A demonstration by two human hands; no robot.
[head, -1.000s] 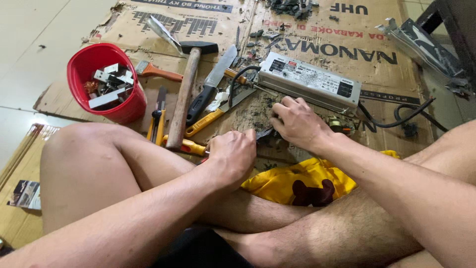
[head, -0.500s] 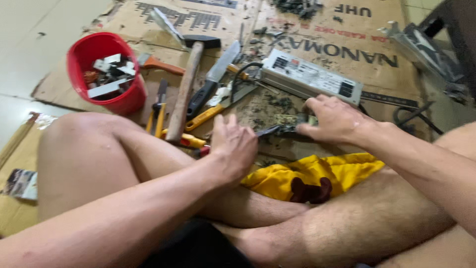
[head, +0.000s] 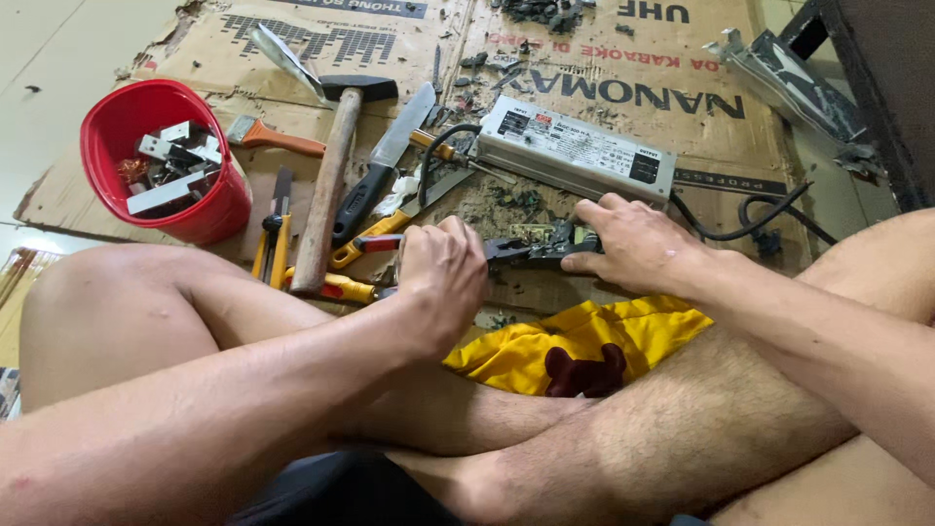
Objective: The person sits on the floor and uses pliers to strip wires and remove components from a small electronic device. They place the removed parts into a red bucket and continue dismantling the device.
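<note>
Right hand (head: 631, 242) has slid onto the dark part (head: 545, 245), left hand (head: 443, 273) fisted on pliers; red bucket (head: 209, 209) holds metal scraps (head: 170, 166).

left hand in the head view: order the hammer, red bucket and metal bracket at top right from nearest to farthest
From the left hand:
1. Hammer, wooden handle just to its left.
2. Red bucket, farther left, holding metal scraps.
3. Metal bracket, far across at the cardboard's top right.

L hand (head: 443, 278) grips tool handle, R hand (head: 633, 244) pins dark part (head: 545, 245) on cardboard (head: 584, 49).
</note>
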